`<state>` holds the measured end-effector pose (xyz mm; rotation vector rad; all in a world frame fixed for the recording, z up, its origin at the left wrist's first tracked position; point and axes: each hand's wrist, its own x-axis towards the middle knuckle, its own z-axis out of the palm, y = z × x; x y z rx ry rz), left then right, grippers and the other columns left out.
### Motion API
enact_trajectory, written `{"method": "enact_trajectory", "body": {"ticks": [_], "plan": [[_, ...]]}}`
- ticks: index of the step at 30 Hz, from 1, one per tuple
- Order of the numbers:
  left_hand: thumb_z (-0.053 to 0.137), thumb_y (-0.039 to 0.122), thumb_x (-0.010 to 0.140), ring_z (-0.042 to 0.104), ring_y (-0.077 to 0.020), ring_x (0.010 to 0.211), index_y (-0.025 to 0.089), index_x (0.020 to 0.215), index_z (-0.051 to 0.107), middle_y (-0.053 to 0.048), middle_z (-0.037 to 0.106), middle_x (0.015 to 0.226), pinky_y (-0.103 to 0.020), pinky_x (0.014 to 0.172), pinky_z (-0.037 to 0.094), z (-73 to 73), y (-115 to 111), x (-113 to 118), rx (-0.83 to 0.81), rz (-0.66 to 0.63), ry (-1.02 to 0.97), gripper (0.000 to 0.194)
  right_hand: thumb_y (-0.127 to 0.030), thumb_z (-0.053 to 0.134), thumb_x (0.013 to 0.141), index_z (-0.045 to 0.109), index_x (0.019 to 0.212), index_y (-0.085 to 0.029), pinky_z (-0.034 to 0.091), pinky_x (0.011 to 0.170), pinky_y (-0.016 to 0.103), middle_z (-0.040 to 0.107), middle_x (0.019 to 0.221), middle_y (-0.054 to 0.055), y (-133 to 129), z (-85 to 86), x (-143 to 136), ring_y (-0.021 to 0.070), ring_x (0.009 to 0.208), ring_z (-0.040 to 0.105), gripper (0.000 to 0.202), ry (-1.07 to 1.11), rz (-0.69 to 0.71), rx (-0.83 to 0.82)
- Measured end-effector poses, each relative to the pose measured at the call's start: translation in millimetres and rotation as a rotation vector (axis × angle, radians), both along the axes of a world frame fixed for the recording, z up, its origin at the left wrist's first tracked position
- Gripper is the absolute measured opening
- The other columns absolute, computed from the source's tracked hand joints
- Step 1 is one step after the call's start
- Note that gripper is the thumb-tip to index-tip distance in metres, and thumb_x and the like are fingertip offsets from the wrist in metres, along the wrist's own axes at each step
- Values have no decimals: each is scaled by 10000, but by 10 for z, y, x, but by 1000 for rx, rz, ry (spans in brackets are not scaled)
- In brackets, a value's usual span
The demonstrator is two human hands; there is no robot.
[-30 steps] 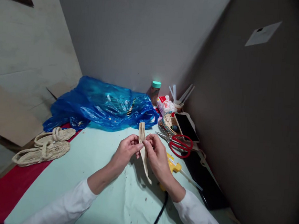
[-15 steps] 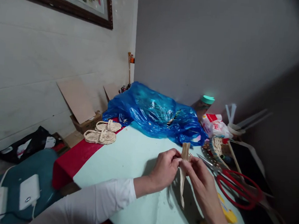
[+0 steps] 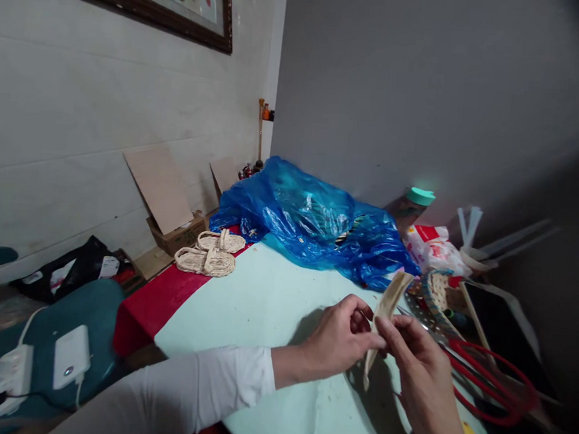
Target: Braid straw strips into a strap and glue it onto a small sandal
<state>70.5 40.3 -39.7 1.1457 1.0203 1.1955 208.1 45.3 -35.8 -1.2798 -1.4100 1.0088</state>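
A beige, husk-like strip (image 3: 393, 295) stands roughly upright between my hands, its wider top leaning right and its narrow tail hanging below. My right hand (image 3: 419, 357) pinches its middle between thumb and fingers. From the other side, the curled fingers and thumb of my left hand (image 3: 335, 334) close on the same part. The strip's middle is partly covered by my fingers. Just beyond my right hand lie red-handled scissors (image 3: 494, 387), their blades partly hidden.
A pale green cloth (image 3: 272, 316) covers the table. Two woven straw slippers (image 3: 206, 262) sit at the left edge. Behind is a blue plastic bag (image 3: 314, 212). At right are a woven basket (image 3: 434, 292), a dark-screened tablet (image 3: 505, 334) and a green-lidded jar (image 3: 421, 196).
The strip has tilted, its top now leaning right, and more of its upper part shows. My hands have shifted in their hold on it. The whole view has moved slightly left.
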Motion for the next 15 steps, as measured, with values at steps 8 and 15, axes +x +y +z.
{"method": "enact_trajectory", "body": {"ticks": [8, 15], "plan": [[677, 213, 684, 454, -84, 558, 154, 733, 604, 22, 564, 637, -241, 580, 373, -3, 67, -62, -99, -98, -134, 106, -552, 622, 799, 596, 841, -229, 369, 577, 302, 552, 729, 8, 79, 96, 210, 169, 644, 466, 327, -177, -266, 142], [828, 380, 565, 460, -87, 545, 166, 741, 574, 47, 531, 604, -234, 547, 342, 20, 52, -30, -133, -171, -167, 376, -549, 672, 773, 589, 817, -223, 386, 510, 283, 547, 648, -6, 10, 71, 116, 154, 558, 482, 339, -110, -74, 70]]}}
